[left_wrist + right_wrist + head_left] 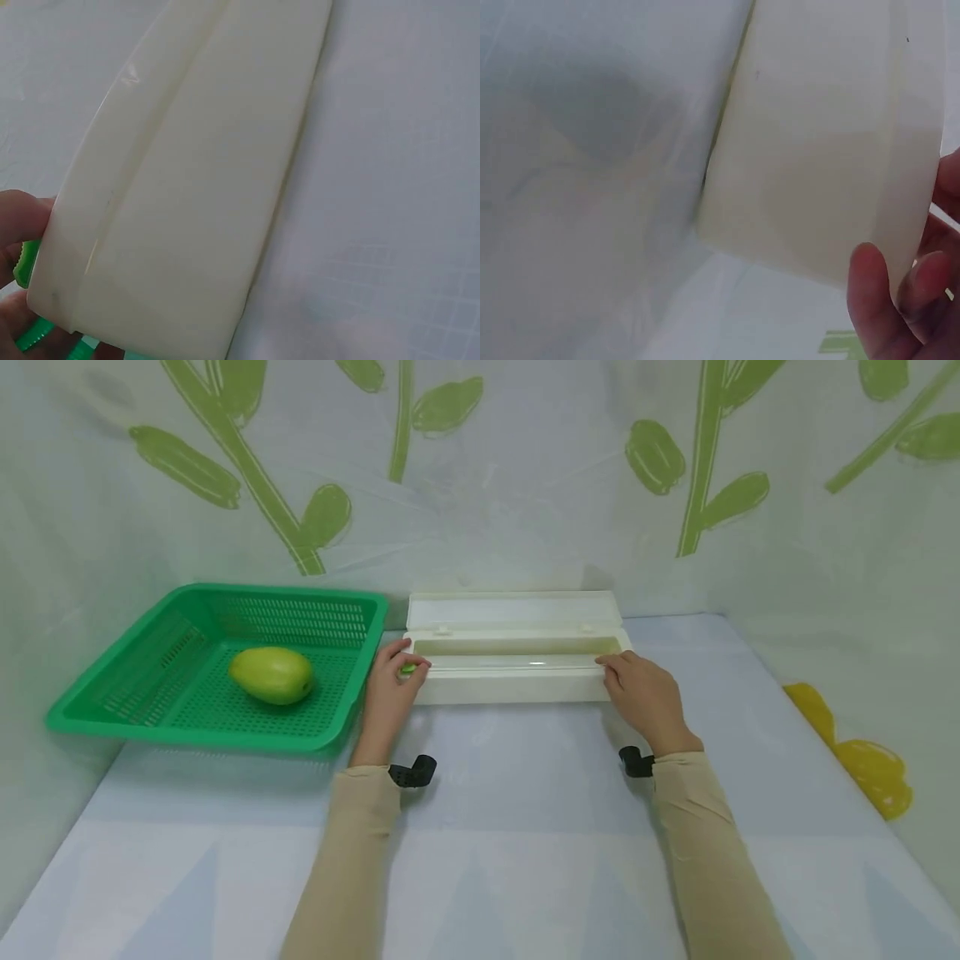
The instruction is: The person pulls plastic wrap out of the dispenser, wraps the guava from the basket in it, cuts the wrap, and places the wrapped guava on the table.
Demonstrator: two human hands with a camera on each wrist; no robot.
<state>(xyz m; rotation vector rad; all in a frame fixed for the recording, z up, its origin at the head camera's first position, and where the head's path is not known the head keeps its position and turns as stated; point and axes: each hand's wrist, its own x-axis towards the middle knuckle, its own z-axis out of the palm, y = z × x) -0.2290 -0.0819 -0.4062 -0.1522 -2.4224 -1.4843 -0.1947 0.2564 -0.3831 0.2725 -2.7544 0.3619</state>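
A long white plastic wrap dispenser (513,687) lies across the table with its hinged lid (513,608) raised at the back. Its trough shows behind a glossy clear strip (510,661) along the front rim. At the left end my left hand (390,689) pinches the front rim, thumb and index finger curled around a small green slider (27,262). My right hand (643,693) grips the right end, thumb and fingertips together at the rim. One of its fingers (868,274) lies against the end wall. The pinched edge itself is partly hidden by the fingers.
A green perforated basket (330,743) stands on the left, close beside the left hand, with a yellow-green mango-like fruit (272,675) in it. Behind the dispenser rises a pale curtain (517,510) printed with green leaves. Black wrist cameras (412,772) sit under both wrists.
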